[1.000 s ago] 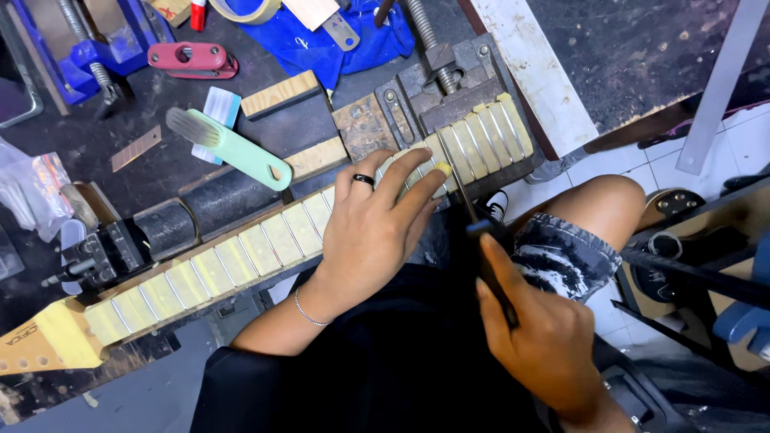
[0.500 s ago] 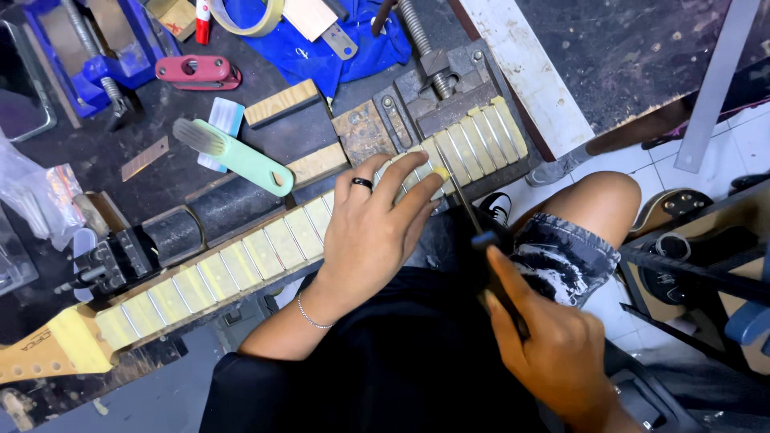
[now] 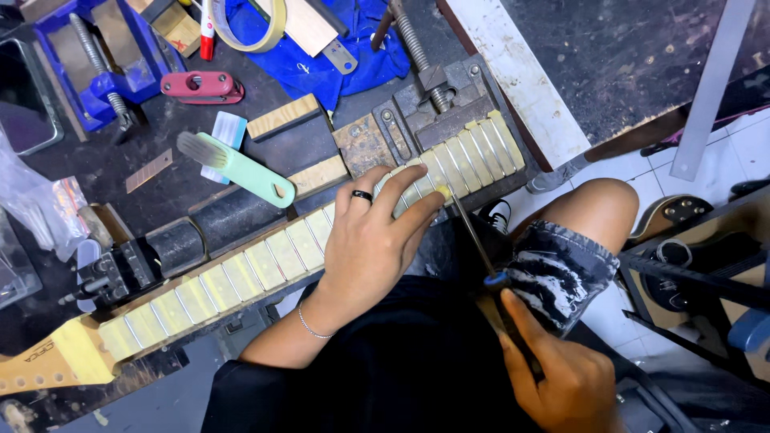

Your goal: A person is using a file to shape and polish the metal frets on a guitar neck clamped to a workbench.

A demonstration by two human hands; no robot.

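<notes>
Guitar neck (image 3: 241, 277) lies slantwise across the dark desk (image 3: 172, 180), its pale headstock low at the left edge and its far end up at the right, resting on the grey metal vise (image 3: 449, 108). The fingerboard is covered in strips of yellowish masking tape, so that only the thin frets show between them as narrow lines. A black clamp block (image 3: 120, 273) sits against the neck near the headstock end.

The left hand (image 3: 373, 240) lies palm down across the neck, near its upper end, with a dark ring on one finger and a thin bracelet at the wrist. Its fingers spread over the taped board and its grip is pressed flat on the neck, the forefinger stretched out toward the tip of the tool. The right hand (image 3: 561, 381) is low at the right, over the person's lap, its grip wrapped tight round the handle of a slim file (image 3: 473, 236). The dark shaft of the file runs up and to the left from that fist, and its tip meets the edge of the fingerboard just by the left forefinger.

Beyond the neck on the desk lie a mint-green brush (image 3: 241, 168), a red tool (image 3: 200, 86), a small wooden block (image 3: 282, 117), a blue vise (image 3: 96, 64), a blue cloth (image 3: 321, 68) and a roll of tape (image 3: 249, 28). A bare knee (image 3: 597, 212) shows right of the vise, above the tiled floor.
</notes>
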